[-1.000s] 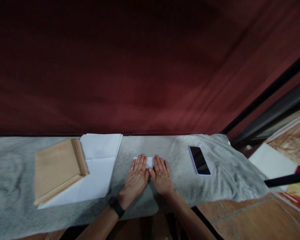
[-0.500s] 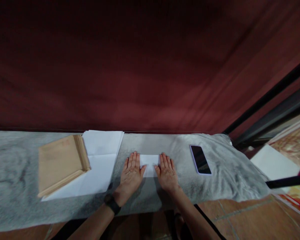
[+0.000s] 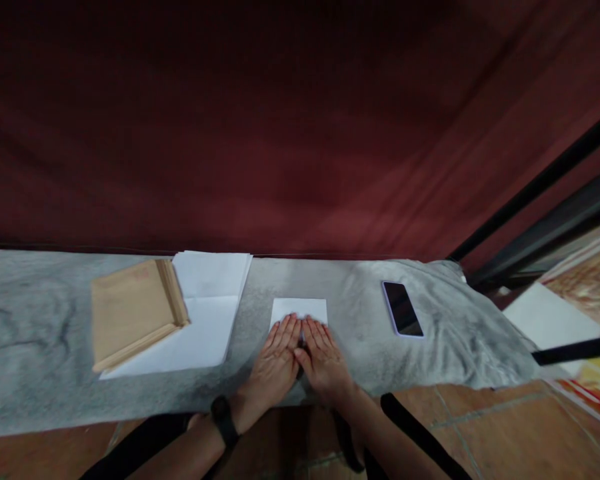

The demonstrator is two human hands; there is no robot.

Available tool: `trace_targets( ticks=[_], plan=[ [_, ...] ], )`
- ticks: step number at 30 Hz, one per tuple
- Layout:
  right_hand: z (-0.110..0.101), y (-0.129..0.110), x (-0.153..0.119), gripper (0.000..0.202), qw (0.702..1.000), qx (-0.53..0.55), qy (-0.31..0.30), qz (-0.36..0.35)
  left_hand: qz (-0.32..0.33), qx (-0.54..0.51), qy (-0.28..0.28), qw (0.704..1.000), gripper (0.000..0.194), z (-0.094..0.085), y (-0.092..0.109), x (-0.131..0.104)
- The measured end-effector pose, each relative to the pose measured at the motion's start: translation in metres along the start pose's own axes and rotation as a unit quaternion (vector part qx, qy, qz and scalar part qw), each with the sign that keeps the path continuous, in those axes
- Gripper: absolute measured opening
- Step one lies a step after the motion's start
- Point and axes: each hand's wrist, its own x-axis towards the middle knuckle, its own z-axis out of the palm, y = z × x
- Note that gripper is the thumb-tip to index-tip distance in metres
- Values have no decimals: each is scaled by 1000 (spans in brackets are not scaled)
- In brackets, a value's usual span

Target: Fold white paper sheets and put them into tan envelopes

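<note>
Head view: on a table (image 3: 350, 280) draped in grey cloth, a small white paper (image 3: 299, 309) lies between the far and near edges. The left hand (image 3: 279, 353) and right hand (image 3: 324, 360) lie palm down, side by side, over the paper's near part, each with straight fingers close together. Toward the table's left, brown envelopes (image 3: 133, 307) are stacked partly over larger white sheets (image 3: 214, 317). A phone (image 3: 403, 309) lies nearer the table's right end.
</note>
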Motion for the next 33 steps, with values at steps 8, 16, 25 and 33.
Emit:
trace_targets(
  ticks=[8, 16, 25, 33],
  plan=[
    [0, 23, -10, 60, 998, -49, 19, 33, -41, -4, 26, 999, 64, -6, -15, -4],
    [1, 37, -12, 62, 995, -80, 15, 53, -87, 24, 19, 996, 69, -8, -27, -7],
    [-6, 22, -4, 64, 997, -55, 32, 34, -67, -9, 45, 997, 65, -11, -14, -4],
    [-2, 3, 5, 55, 1000, -9, -3, 27, 19, -14, 0, 1000, 63, -9, -1, 10]
  ],
)
